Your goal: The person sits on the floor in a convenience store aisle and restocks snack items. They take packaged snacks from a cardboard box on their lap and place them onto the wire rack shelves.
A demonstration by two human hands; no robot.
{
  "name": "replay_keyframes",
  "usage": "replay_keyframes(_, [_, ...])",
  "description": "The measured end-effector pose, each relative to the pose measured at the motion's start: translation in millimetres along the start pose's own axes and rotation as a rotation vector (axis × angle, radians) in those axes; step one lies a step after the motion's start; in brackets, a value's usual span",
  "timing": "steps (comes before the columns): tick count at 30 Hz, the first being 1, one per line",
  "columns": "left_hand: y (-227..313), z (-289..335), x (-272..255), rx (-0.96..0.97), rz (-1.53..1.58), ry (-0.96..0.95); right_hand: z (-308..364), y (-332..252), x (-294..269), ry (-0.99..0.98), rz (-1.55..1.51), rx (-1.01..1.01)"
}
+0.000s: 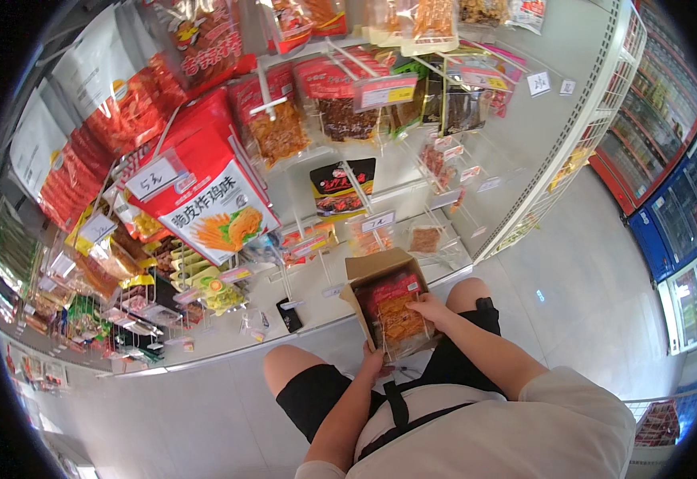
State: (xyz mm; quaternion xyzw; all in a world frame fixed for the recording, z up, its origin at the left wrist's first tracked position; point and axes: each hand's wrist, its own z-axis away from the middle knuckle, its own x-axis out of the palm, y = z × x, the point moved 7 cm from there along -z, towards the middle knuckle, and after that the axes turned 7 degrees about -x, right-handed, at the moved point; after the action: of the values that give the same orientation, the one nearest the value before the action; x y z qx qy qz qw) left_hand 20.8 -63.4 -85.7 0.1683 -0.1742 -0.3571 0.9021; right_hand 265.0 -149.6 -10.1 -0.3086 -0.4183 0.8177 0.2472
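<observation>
An open cardboard box [351, 301] rests at my lap, tilted toward me, its flaps folded out. Inside lie clear-fronted snack packets [403, 321] with red tops and orange-brown flat pieces showing. My left hand [373, 360] grips the box at its near left corner, fingers partly hidden against the side. Over the box's right edge comes my right hand [429, 310], its thumb and fingers closed on the top packet's right edge. Just beyond the box, small clear packets [425, 239] lie on the white bottom shelf [452, 257].
Bagged snacks hang from hooks ahead, among them a large red bag [217, 199] at left and a black pouch [344, 189] in the middle. A dark phone-like object [289, 315] lies on the shelf's edge. Glass-fronted coolers [676, 215] stand across the aisle at right.
</observation>
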Motion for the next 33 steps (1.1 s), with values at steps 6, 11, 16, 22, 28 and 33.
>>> replay_keyframes(6, [-1,16,-13,-0.07,-0.044,-0.023,-24,-18,27,-0.028,-0.03,0.042])
replay_keyframes(11, [0,18,-12,-0.057,-0.02,-0.046,-65,-11,42,0.006,0.02,-0.089])
replay_keyframes(16, [4,27,-9,-0.038,-0.038,-0.023,-64,32,76,-0.363,0.237,-0.076])
replay_keyframes(22, [-3,19,-7,-0.046,-0.031,-0.033,19,-20,70,0.087,0.837,-0.434])
replay_keyframes(28, [4,21,-8,-0.005,-0.059,-0.041,60,-57,97,-0.072,1.126,-0.988])
replay_keyframes(33, [2,18,-5,-0.065,-0.034,-0.008,25,2,97,-0.426,1.073,-0.593])
